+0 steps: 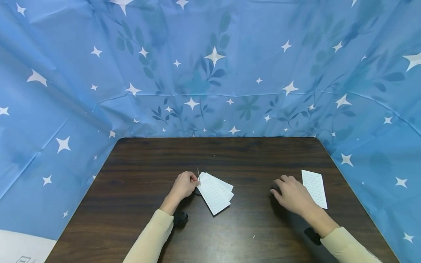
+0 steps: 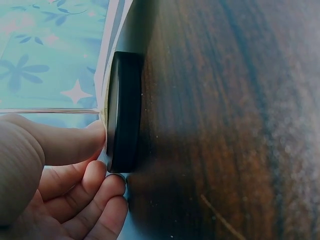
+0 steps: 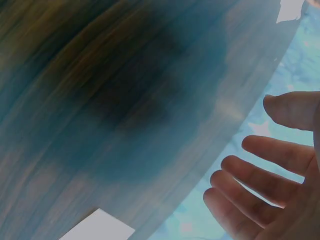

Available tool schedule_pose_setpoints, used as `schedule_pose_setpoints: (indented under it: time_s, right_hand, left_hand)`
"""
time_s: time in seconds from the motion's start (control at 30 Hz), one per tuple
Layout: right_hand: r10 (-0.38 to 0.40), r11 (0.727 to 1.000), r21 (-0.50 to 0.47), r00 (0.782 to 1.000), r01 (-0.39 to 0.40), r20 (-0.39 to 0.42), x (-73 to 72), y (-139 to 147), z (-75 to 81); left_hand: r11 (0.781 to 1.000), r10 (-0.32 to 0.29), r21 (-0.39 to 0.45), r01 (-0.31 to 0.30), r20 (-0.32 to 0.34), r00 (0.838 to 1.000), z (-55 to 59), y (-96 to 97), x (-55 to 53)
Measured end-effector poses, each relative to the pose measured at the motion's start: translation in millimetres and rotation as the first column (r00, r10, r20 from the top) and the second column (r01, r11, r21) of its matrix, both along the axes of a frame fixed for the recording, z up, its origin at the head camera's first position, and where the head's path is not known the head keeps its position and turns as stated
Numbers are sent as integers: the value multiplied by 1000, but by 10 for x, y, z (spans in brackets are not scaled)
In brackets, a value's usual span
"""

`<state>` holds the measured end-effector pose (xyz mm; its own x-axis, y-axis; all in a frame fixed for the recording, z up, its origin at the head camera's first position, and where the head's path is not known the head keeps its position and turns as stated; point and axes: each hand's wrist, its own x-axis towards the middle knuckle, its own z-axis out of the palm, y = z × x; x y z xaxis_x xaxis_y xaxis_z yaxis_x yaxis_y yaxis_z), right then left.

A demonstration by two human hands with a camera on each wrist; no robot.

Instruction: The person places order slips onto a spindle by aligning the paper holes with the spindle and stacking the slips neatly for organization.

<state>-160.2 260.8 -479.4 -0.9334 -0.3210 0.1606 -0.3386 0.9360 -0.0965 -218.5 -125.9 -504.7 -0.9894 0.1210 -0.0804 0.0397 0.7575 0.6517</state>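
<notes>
Several lined white paper slips (image 1: 213, 197) lie fanned at the table's middle, stuck on a bill spike whose thin metal rod (image 1: 198, 174) rises through their left corner. Beneath the paper in the left wrist view is its round black base (image 2: 129, 115). My left hand (image 1: 184, 185) pinches the slips' corner beside the rod, thumb (image 2: 65, 142) on top and the other fingers curled near the base's edge. Off to the right, my right hand (image 1: 292, 193) hovers over the table with fingers spread and holds nothing. Close beside it lies a single lined slip (image 1: 314, 189).
A dark wood-grain table (image 1: 246, 157) carries everything. Blue curtains (image 1: 210, 80) with white stars hang behind it and along both sides. A tiny pale scrap (image 1: 254, 236) lies near the front. Black wrist devices (image 1: 180, 219) sit under both forearms.
</notes>
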Motion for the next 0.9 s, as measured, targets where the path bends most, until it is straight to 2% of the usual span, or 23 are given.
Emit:
schedule_pose_setpoints:
  time_s: [0.23, 0.9]
  right_hand:
    - [-49, 999, 17, 998, 49, -38, -55, 162, -33]
    - [-199, 979, -26, 976, 202, 87, -164, 667, -10]
  left_hand:
    - [1000, 0, 1, 0, -1, 1000, 2, -11, 10]
    - [1000, 12, -5, -12, -2, 1000, -15, -7, 1]
